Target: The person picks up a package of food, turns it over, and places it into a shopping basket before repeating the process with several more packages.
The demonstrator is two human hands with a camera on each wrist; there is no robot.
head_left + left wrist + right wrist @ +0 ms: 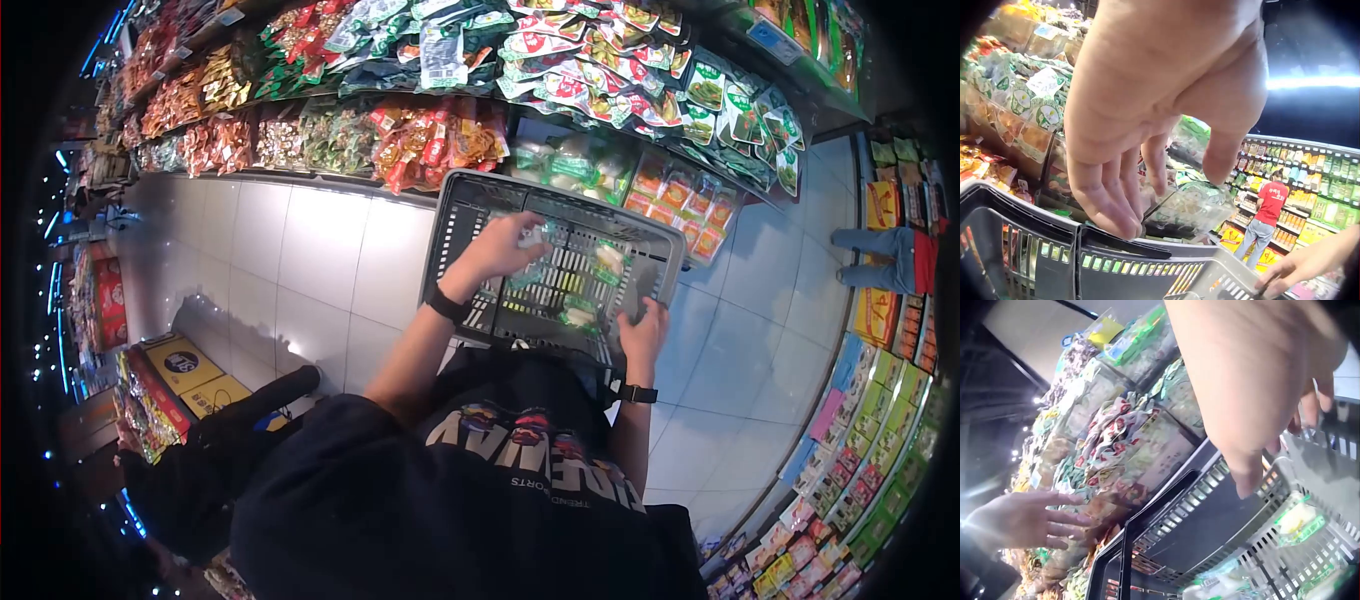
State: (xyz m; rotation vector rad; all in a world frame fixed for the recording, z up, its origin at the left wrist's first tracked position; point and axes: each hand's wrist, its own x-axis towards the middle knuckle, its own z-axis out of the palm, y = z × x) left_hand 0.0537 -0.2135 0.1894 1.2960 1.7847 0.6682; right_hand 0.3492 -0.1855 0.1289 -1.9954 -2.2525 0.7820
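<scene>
A grey plastic shopping basket (pixel 455 200) with slotted walls stands in front of the body. Over its left half is my left hand (pixel 500 250), its fingers pointing down, loosely bent and holding nothing. My right hand (pixel 643 330) hangs near the basket's right side, thumb apart from the loosely curled fingers (pixel 1310 407), nothing between them. Inside the basket lie several clear packs with green print and white contents: one pack (pixel 608 262) toward the right, another pack (pixel 580 312) nearer the body, and a third pack (pixel 1219 584) below the left hand. A black handle (pixel 1125 550) lies along the basket's rim.
Shelves beyond the basket carry red packets (pixel 430 140) and green-white packets (pixel 590 70). Low down are more green-white packs (pixel 570 165) and orange boxes (pixel 690 200). A person in red (pixel 1270 203) stands by the right shelves; a dark sleeve (pixel 240 420) shows at left.
</scene>
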